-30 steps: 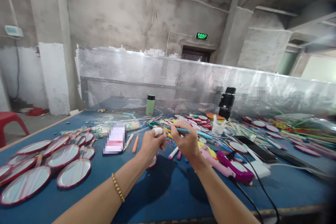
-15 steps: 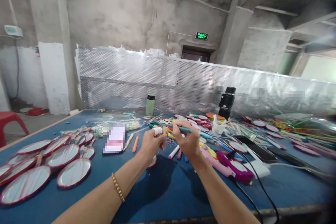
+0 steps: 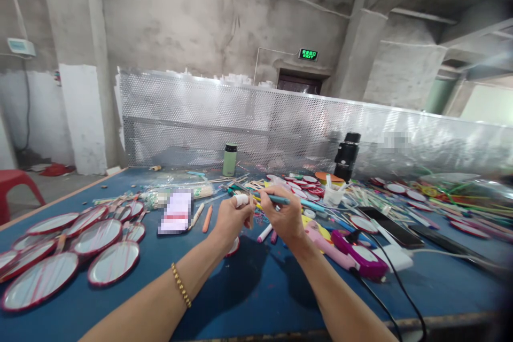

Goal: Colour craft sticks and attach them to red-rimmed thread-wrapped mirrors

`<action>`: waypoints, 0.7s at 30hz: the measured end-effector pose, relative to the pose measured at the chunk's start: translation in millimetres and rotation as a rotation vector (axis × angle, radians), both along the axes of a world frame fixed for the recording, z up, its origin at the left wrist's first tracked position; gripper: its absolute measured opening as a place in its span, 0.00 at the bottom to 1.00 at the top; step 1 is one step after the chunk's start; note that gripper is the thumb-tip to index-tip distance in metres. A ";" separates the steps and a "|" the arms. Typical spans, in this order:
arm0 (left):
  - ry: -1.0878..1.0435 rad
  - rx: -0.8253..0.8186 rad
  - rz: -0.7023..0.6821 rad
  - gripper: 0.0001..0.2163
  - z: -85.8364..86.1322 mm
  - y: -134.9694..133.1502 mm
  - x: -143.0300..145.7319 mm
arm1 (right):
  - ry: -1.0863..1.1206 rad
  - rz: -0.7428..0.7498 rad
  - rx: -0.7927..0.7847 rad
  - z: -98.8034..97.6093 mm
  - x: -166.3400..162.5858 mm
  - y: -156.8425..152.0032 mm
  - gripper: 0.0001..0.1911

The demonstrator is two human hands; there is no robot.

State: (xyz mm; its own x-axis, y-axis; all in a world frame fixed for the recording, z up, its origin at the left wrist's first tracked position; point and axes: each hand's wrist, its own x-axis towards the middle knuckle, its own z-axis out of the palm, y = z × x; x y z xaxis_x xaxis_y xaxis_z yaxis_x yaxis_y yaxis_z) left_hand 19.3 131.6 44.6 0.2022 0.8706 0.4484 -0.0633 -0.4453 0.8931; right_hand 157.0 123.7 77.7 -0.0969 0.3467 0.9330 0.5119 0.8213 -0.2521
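Observation:
Near the middle of the table, my right hand [image 3: 286, 219] grips a teal pen [image 3: 279, 199], its tip pointing left toward my other hand. My left hand [image 3: 232, 220] is closed, thumb and fingers pinched together. Whatever it holds is mostly hidden and too small to name. White tape [image 3: 241, 200] wraps one of its fingers. Below the left hand, part of a red-rimmed disc [image 3: 234, 247] shows beside the wrist. Just past the hands lie markers [image 3: 265, 232] and small coloured bits [image 3: 261, 217].
Red-rimmed oval discs [image 3: 114, 263] overlap at left, beside a lit phone [image 3: 176, 212] and an orange pen [image 3: 207, 219]. A purple-and-pink tool [image 3: 358, 256] with black cables lies right. Behind stand a green bottle [image 3: 230, 161], a black flask [image 3: 347, 157] and a white cup [image 3: 332, 195].
My right hand has moved slightly left with the teal pen, closer to my left hand. The left hand has stayed almost still.

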 end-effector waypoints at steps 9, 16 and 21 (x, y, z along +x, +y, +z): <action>-0.028 0.000 -0.004 0.13 -1.1 1.0 1.3 | -0.012 0.001 -0.013 -1.7 0.9 2.8 0.09; -0.033 0.004 -0.013 0.13 -0.9 1.4 0.8 | -0.004 -0.004 -0.003 -1.1 -0.1 2.3 0.09; -0.027 0.001 -0.013 0.13 -1.2 2.0 1.0 | -0.015 0.004 -0.003 -1.5 0.5 3.0 0.09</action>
State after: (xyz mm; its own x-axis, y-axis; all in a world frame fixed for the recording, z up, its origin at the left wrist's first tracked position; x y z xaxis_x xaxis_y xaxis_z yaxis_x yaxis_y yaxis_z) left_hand 20.4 133.6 43.4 0.2016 0.8674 0.4549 -0.0931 -0.4453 0.8905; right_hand 157.5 126.7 76.3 -0.1123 0.3491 0.9303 0.5122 0.8226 -0.2469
